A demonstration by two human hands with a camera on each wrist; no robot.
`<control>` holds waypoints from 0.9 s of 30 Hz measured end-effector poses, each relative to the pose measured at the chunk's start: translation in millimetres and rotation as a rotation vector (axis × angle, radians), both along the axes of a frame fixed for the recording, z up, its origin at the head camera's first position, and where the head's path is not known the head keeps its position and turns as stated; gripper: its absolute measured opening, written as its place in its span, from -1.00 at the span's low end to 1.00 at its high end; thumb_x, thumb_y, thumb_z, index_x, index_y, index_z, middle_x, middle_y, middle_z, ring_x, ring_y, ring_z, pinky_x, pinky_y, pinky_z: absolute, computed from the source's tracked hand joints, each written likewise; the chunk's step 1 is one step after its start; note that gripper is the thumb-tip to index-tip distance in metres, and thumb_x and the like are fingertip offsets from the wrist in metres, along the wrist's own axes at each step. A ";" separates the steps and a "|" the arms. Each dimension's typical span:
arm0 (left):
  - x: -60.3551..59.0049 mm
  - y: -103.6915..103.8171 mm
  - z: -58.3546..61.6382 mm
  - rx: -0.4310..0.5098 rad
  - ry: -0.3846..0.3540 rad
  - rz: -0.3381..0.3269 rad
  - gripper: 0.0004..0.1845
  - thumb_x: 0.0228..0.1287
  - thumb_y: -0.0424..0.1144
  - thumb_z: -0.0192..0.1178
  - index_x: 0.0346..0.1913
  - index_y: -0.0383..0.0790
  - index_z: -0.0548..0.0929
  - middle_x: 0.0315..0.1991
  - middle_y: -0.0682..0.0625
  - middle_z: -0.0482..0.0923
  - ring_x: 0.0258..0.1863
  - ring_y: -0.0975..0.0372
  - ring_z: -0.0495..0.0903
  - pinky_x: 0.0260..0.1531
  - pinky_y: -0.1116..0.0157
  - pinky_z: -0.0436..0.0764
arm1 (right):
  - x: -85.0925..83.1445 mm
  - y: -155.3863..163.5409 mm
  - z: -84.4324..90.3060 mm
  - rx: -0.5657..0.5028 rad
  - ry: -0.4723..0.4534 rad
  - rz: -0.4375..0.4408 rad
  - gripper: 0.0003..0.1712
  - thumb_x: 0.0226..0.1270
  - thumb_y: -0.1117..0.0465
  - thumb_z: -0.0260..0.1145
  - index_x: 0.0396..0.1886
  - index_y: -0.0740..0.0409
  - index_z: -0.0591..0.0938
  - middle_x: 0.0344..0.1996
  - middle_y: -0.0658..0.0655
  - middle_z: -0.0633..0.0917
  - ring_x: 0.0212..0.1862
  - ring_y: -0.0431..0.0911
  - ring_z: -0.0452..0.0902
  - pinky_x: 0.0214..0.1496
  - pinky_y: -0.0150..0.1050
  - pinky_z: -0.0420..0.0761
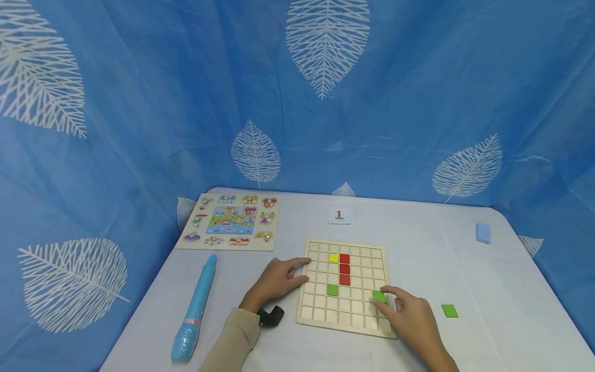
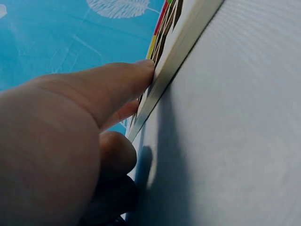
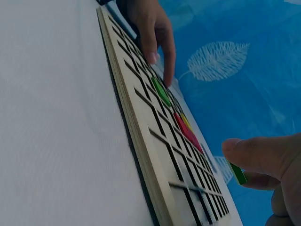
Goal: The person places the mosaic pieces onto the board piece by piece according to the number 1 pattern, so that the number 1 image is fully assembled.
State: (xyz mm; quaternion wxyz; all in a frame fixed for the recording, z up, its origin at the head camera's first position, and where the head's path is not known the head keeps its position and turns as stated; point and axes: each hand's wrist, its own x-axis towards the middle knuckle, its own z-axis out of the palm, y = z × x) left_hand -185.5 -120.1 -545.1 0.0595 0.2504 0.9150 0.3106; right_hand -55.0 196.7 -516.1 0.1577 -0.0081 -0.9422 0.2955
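Observation:
A wooden grid board (image 1: 344, 330) lies in front of me. On it sit a yellow tile (image 1: 333, 258), a column of red tiles (image 1: 344, 268) and a green tile (image 1: 332, 290). My left hand (image 1: 276, 279) touches the board's left edge with thumb and index fingertip; in the left wrist view the thumb (image 2: 122, 77) rests against that edge. Over the board's right side, my right hand (image 1: 413, 315) pinches another green tile (image 1: 379, 296) between thumb and finger. The right wrist view shows this tile (image 3: 238, 173) held above the grid, mostly hidden by the fingers.
Right of the board lies a loose green tile (image 1: 450, 310). A pattern card (image 1: 339, 216) is behind the board, and a light blue block (image 1: 483, 233) lies far right. On the left are a picture puzzle board (image 1: 232, 219) and a long blue wrapped object (image 1: 195, 310).

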 end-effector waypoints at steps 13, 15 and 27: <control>2.3 1.2 3.6 -0.023 -0.016 0.015 -0.50 0.36 0.10 0.33 0.32 0.16 0.63 -0.70 0.23 0.27 -0.68 0.37 0.20 -0.31 0.26 0.30 | -14.9 -39.5 -4.4 -0.068 -0.098 0.018 -0.61 0.09 -0.01 0.63 -0.12 0.04 0.80 -0.78 -0.21 0.24 -0.64 -0.34 -0.01 -0.60 -0.34 0.14; 2.6 1.2 2.9 -0.016 -0.019 0.015 -0.50 0.35 0.10 0.33 0.32 0.17 0.63 -0.70 0.23 0.28 -0.68 0.38 0.20 -0.33 0.25 0.30 | -16.3 -44.7 -6.8 -0.086 -0.102 0.014 -0.61 0.08 0.00 0.63 -0.13 0.05 0.80 -0.78 -0.20 0.23 -0.63 -0.34 -0.03 -0.60 -0.34 0.13; 1.8 -1.1 5.5 0.000 -0.004 -0.010 -0.51 0.37 0.09 0.32 0.32 0.13 0.63 -0.69 0.27 0.26 -0.69 0.40 0.18 -0.20 0.20 0.34 | -25.7 -69.2 -12.5 -0.149 -0.182 -0.017 -0.60 0.10 -0.05 0.62 -0.11 0.03 0.80 -0.80 -0.16 0.24 -0.66 -0.29 0.01 -0.61 -0.32 0.11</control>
